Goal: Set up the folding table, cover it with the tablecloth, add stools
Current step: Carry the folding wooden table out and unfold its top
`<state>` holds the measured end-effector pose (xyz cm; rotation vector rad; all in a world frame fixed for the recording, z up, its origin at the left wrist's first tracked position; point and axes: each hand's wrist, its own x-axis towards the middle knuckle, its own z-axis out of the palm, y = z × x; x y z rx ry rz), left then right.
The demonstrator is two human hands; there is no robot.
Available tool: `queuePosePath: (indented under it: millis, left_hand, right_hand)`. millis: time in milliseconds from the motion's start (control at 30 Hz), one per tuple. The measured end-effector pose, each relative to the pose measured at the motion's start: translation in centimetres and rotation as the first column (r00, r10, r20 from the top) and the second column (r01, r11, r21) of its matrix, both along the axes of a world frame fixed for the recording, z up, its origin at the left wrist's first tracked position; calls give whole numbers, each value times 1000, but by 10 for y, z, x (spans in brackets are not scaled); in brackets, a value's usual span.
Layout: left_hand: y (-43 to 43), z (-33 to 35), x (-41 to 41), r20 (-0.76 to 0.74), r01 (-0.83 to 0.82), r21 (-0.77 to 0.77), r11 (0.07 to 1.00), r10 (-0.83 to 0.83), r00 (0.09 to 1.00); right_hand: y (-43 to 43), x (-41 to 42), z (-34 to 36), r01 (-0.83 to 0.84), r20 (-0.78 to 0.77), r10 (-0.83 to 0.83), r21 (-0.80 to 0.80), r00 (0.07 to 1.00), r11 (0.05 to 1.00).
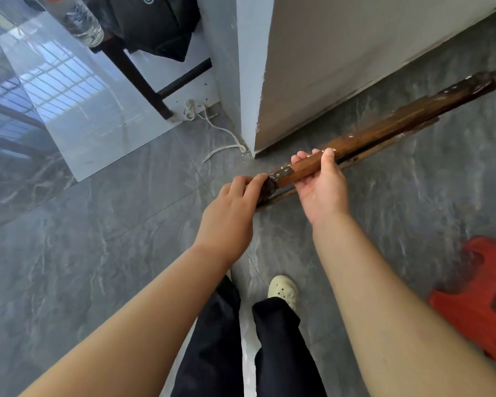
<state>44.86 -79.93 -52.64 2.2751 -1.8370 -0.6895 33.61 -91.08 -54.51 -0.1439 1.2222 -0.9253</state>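
The folded table [390,124] is a worn brown wooden piece seen edge-on, running from the centre up to the right along a white wall. A metal plate is screwed on near its close end. My right hand [318,181] grips that close end from below, thumb and fingers wrapped over the wooden edge. My left hand [235,204] holds the dark rounded corner at the very end, fingers curled on it. A red plastic stool [476,299] stands on the floor at the right edge, only partly in view.
A white wall corner [249,96] juts out just behind the table's end. A dark wooden leg and crossbar [143,78] stand at upper left with a black bag and a clear bottle [83,24] above. A white cord [221,133] trails on the grey tile floor. My feet are below.
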Motion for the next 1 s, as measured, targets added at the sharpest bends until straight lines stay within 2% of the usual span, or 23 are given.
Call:
queuePosePath:
  millis: [200,367,500,733,1000]
  left_hand:
    - [47,1,-55,-6,-17,27,999,18,1000]
    - [102,3,-92,10,-43,23,999,43,999]
    - [161,7,-110,-51,-84,83,993,89,995]
    - [318,16,-137,-218,-164,127,978,189,958]
    - [487,15,-175,-190,-219,146,965,245,951]
  right_hand:
    - [43,-48,10,15,-65,-9,94,998,995]
    - [90,-83,12,-65,-70,73,111,995,992]
    - [140,-89,14,-162,-123,181,145,976,976]
    - [287,-95,24,-376,-228,405,159,885,913]
    - [451,-116,23,-535,-283,561,168,778,828]
